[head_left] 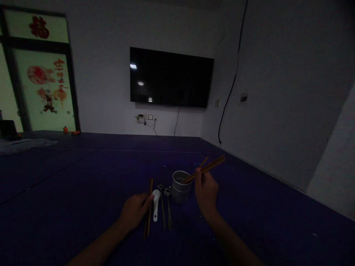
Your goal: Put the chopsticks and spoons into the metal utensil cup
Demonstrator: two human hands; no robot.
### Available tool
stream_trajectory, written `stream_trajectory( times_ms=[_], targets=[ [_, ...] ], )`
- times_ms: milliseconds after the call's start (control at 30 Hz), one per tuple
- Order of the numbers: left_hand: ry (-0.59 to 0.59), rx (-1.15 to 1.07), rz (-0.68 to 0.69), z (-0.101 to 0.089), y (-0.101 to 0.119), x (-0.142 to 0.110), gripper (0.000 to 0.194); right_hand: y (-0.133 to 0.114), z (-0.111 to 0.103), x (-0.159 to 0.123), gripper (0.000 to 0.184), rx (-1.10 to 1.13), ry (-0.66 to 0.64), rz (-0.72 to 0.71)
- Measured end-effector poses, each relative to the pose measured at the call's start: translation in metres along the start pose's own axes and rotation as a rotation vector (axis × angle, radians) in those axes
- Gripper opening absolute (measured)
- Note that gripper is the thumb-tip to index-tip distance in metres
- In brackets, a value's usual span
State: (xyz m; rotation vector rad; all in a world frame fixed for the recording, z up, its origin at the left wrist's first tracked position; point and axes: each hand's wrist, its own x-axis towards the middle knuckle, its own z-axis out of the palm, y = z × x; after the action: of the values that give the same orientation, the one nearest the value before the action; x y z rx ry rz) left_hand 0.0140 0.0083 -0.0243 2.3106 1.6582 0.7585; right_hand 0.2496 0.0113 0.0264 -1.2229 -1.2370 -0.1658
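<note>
And here's the right hand (pixel 206 192), closed around a bundle of chopsticks (pixel 217 161), just off the right side of the metal cup (pixel 181 194)! Look at that slant: the sticks run from upper right down to the left, lower tips inside the cup's mouth, while the cup itself stands upright on the dark blue surface (pixel 111 173), so the long axes meet at a steep angle. The right hand is clearly the nearer one. Over on the left, the left hand (pixel 135 210) reaches across a lying pair of chopsticks (pixel 149 220), fingertips at the white spoon (pixel 155 205); whether that grip is closed, I can't tell, and two metal spoons (pixel 168 207) lie between it and the cup
</note>
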Motion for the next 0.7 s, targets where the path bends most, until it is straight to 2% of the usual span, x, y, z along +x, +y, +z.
stream_trajectory(
  times_ms=[133,333,500,700],
  targets=[
    [-0.054,0.019,0.030,-0.001,0.002,-0.001,0.050,0.006,0.007,-0.004,0.044,-0.042,-0.107,-0.016],
    [-0.083,0.039,0.022,-0.001,0.002,0.000,0.050,0.010,0.009,-0.008,0.043,-0.148,-0.176,-0.026],
    [-0.096,0.062,0.023,0.002,0.000,0.000,0.050,0.011,0.009,-0.010,0.041,-0.268,-0.168,0.015],
    [-0.113,0.084,0.044,0.001,0.001,0.000,0.049,0.014,0.011,-0.012,0.036,-0.225,-0.149,0.116]
  ],
)
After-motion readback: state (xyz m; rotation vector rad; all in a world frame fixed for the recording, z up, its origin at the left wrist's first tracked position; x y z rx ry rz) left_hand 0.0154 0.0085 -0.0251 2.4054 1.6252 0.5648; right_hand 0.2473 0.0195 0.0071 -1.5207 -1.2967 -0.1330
